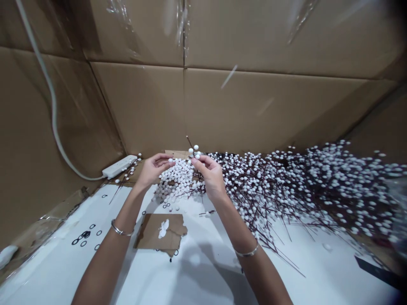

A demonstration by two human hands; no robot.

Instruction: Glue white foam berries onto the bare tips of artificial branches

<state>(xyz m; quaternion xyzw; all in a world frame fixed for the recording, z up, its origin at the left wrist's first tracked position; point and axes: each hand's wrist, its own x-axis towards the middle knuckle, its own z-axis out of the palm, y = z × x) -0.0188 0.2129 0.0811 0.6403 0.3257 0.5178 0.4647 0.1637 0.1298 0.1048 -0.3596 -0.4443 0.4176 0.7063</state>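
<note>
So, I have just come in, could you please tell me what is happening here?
A person's right hand holds a dark stem with white balls. The left hand has a single white ball at its fingertips, apart from that stem. Beyond and between the hands lies a heap of loose white balls; many similar stems lie to the right. Nearer the person, a piece of cardboard bears a white smear.

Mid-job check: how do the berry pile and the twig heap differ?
The berry pile looks mostly loose, while the twig heap bears its berries on dark stems. The pile is small and compact; the heap is much larger, sprawling rightward with stem ends poking out. Both show small, round white berries.
</note>
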